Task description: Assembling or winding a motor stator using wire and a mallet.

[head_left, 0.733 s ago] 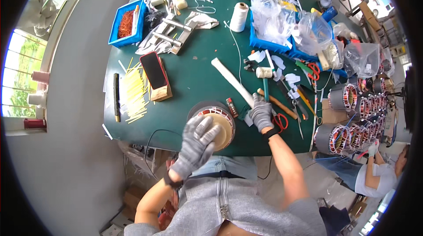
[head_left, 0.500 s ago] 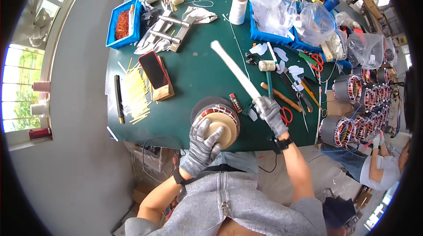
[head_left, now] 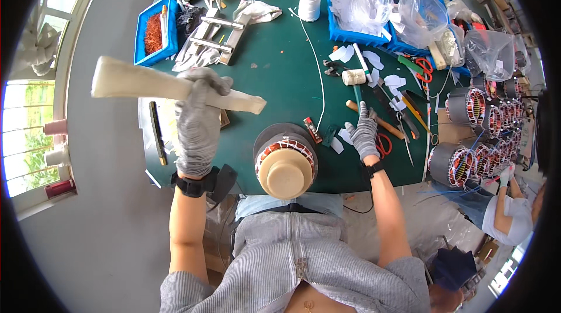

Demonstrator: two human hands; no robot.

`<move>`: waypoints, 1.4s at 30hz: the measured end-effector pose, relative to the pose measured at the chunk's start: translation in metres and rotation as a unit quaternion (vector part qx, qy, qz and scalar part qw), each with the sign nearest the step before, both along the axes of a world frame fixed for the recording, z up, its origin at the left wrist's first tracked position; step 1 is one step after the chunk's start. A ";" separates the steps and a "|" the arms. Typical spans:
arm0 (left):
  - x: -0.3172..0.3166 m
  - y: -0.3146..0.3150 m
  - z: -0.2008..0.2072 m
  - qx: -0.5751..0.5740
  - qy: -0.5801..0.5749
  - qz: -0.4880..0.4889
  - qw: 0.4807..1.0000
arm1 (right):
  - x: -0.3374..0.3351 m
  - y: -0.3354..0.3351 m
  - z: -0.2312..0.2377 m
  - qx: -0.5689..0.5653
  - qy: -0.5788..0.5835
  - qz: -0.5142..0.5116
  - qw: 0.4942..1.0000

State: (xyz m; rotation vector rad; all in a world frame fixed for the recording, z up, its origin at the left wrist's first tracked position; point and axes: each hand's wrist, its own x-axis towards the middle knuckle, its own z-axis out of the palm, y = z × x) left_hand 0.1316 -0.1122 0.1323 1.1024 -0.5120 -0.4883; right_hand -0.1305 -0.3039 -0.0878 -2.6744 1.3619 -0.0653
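My left hand [head_left: 200,120], in a grey glove, is closed around the middle of a pale wooden bat [head_left: 140,80], raised over the left side of the table. One end of the bat is wide, the other blunt. My gloved right hand [head_left: 364,135] has its fingers apart and holds nothing; it is beside the green handle of a white-headed mallet [head_left: 354,77] and a wooden stick [head_left: 385,123]. Between my hands, at the near table edge, stands a dark motor stator [head_left: 260,140] with laced copper windings. A beige round stepped block [head_left: 286,174] sits on it.
White thread [head_left: 310,1] stands at the back. Blue bins [head_left: 357,33] with plastic bags lie far right, near red scissors [head_left: 383,145], knives and paper scraps. A blue tray [head_left: 140,50] of copper wire is far left. Several stators [head_left: 467,104] and another person [head_left: 507,213] are at right.
The pale bat has gone from my right hand to my left, which left the beige block and rose leftward. My right hand has opened. A phone at left is now hidden behind my left hand.
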 end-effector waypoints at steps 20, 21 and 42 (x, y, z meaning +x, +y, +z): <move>-0.056 -0.004 -0.075 0.104 -0.047 -0.211 0.971 | 0.026 -0.070 0.112 0.044 -0.234 0.461 0.855; -0.059 -0.006 -0.075 0.079 -0.061 -0.190 0.977 | 0.034 -0.068 0.124 0.173 -0.290 0.292 0.895; -0.071 -0.026 -0.093 -0.063 -0.035 -0.288 0.955 | -0.006 0.036 0.068 0.053 -0.056 0.303 0.950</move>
